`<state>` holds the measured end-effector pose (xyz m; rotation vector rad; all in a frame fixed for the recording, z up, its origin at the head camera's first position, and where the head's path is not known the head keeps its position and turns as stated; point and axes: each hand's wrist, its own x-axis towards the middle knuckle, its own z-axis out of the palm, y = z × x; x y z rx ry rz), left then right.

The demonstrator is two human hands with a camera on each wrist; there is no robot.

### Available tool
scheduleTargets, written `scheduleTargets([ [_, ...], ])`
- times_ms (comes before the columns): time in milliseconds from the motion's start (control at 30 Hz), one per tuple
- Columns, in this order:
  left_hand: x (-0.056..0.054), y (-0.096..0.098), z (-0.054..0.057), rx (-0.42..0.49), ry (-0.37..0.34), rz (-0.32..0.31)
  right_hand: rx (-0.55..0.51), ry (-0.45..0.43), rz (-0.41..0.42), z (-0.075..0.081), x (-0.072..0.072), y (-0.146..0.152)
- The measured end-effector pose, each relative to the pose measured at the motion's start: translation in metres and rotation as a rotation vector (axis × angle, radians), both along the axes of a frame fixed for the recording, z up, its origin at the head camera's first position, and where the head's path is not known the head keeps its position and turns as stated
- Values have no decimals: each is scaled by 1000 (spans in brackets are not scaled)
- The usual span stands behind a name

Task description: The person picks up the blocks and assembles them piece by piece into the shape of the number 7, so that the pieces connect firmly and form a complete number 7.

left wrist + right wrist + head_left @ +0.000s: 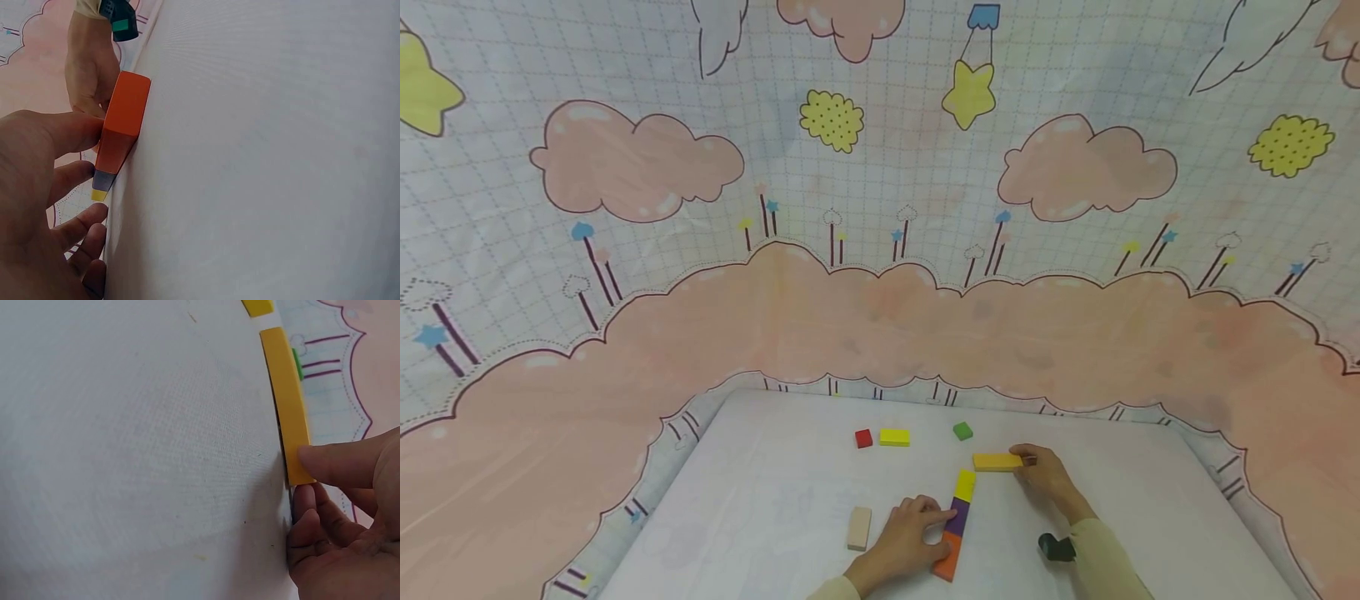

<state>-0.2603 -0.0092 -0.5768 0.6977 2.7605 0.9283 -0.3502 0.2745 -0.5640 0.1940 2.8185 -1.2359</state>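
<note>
The left hand point(904, 533), fingers loosely spread, touches an orange block point(947, 568) and purple block point(958, 523), lined end to end with a yellow block point(966, 485). The right hand point(1047, 482) pinches a long amber block point(995, 462) near that row's far end. Around them on the white counter point(760, 492): wooden block point(859, 528), red cube point(863, 438), green cube point(962, 431).

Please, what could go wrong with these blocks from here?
The right hand holds the long yellow block near one end; its free end might swing and bump the small yellow block beside the purple block. The left hand touches the orange block, so a slip might push it out of line.
</note>
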Motion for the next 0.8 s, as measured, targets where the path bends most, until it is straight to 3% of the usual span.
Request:
scheduleTargets([
  [300,1,1,2,2,-19,5,-18,37,-31,2,6,-3],
  [567,1,1,2,7,-34,9,-21,-9,-146,3,10,-7],
  [800,2,2,2,4,-35,13,29,44,-141,2,12,-11],
])
